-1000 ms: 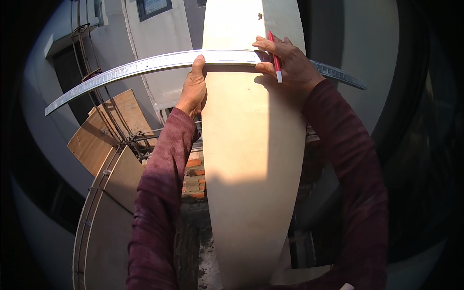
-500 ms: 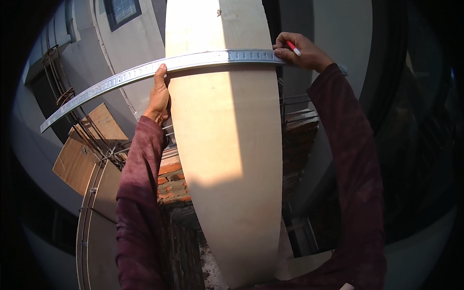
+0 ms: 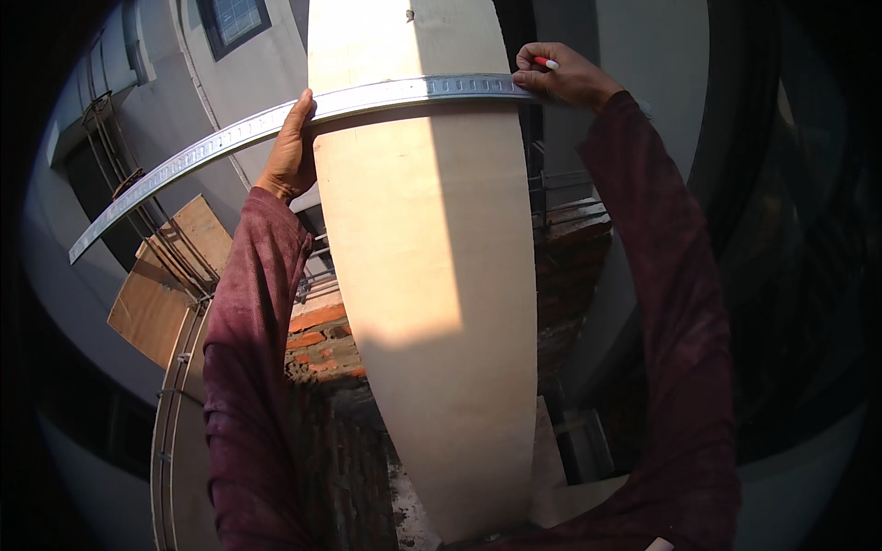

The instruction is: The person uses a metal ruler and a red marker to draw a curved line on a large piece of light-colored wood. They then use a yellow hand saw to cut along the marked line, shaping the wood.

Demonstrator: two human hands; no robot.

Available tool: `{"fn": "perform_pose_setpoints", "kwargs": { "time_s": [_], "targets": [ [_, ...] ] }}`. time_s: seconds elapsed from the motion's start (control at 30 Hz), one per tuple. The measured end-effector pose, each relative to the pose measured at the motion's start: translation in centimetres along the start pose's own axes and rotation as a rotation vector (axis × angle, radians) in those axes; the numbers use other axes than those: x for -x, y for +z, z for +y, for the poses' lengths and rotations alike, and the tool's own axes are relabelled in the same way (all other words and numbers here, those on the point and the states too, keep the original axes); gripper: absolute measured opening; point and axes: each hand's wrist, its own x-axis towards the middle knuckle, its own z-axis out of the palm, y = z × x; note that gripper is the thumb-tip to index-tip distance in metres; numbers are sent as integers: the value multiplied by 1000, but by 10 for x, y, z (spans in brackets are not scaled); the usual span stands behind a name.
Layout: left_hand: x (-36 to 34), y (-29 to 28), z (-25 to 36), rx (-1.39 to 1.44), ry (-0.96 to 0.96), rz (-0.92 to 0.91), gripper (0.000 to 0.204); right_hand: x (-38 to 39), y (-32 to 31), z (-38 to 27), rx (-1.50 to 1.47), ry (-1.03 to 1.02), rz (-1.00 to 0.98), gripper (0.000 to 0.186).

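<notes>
A long plywood board [image 3: 404, 257] runs away from me, partly in sun and partly in shade. Across its far part lies a galvanized metal strip [image 3: 367, 97] with a row of slots, its left end jutting well past the board. My left hand [image 3: 291, 154] is closed at the board's left edge, thumb on top of the strip, other fingers hidden underneath. At the right edge my right hand [image 3: 568, 75] pinches a red pencil [image 3: 546, 62] with a white end. Its fingers are beside the strip at the board's edge; the pencil's tip is hidden.
Below the board stands a brick wall [image 3: 322, 347] with rebar [image 3: 314, 266] showing. Plywood formwork [image 3: 154, 317] with steel bars is at the left. A grey building wall [image 3: 243, 87] with a window [image 3: 231, 26] rises behind it, and a pale wall [image 3: 648, 55] stands on the right.
Both hands and the metal strip have shifted slightly farther up the board in view. My right hand's grip on the pencil has turned a little at the edge.
</notes>
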Motion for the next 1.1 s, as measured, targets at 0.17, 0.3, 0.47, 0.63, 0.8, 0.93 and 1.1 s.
{"fn": "perform_pose_setpoints", "kwargs": {
  "time_s": [0.17, 0.3, 0.47, 0.63, 0.8, 0.93, 1.1],
  "targets": [
    [-7, -12, -4, 41, 26, -116, 45, -4, 8, 7, 0, 46, -12, 28],
    [1, 2, 1, -13, 22, -95, 49, 0, 5, 3, -4, 36, 17, 25],
    [-5, -6, -6, -14, 10, -131, 53, -2, 4, 16, -55, 35, 6, 26],
    [-2, -4, 0, -5, -17, -121, 55, 0, 6, 7, -33, 71, -31, 26],
    [-3, -1, 2, 20, -8, -96, 57, 4, 10, 3, -82, 55, -7, 24],
    [8, 16, 5, -13, 12, -8, 55, 6, 8, 9, -29, 54, 21, 24],
    [0, -8, 3, -6, -8, -144, 51, 1, 14, 13, -52, 19, 20, 25]
  ]
}}
